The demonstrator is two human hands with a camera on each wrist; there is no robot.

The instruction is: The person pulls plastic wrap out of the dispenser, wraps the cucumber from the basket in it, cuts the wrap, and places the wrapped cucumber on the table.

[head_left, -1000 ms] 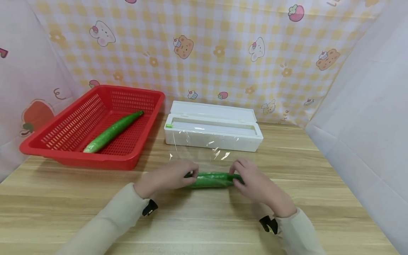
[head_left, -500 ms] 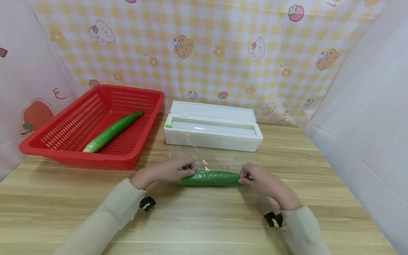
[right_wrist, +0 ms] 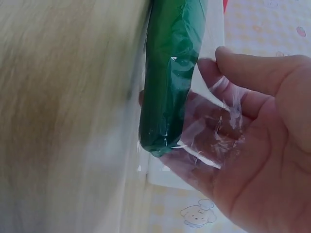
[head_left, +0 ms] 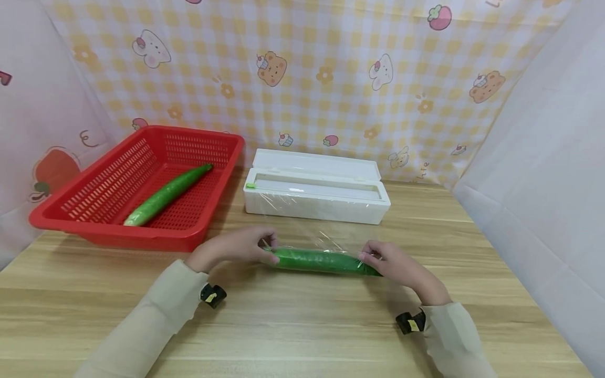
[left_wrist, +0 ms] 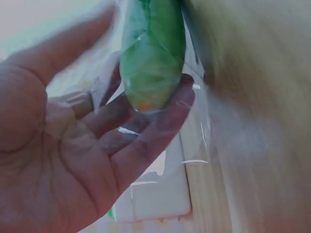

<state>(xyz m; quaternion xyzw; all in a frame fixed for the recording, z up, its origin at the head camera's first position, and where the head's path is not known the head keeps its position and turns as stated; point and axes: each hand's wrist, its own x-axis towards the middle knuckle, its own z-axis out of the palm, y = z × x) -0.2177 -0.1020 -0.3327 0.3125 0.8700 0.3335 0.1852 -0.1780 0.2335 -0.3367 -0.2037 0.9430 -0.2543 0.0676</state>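
Note:
A long green cucumber (head_left: 321, 261) lies crosswise on the wooden table, covered in clear plastic wrap (head_left: 326, 234). The wrap stretches back from it to a white box. Around the cucumber's left end curl the fingers and thumb of my left hand (head_left: 248, 244); the left wrist view has the cucumber's tip (left_wrist: 150, 90) under film in front of the fingers. My right hand (head_left: 399, 266) holds the other end, fingers behind and thumb close at its side. Crumpled film (right_wrist: 228, 128) juts past that darker end, over the right palm.
The white wrap dispenser box (head_left: 316, 206) stands behind the cucumber with its lid raised and a green slider at its left corner. At the back left, a red plastic basket (head_left: 113, 237) holds another cucumber (head_left: 167, 195). A patterned curtain (head_left: 302, 94) hangs behind.
Both hands have spread apart toward the cucumber's ends, the left moving left and slightly away, the right moving right. The cucumber has shifted slightly toward the box, and more of it shows.

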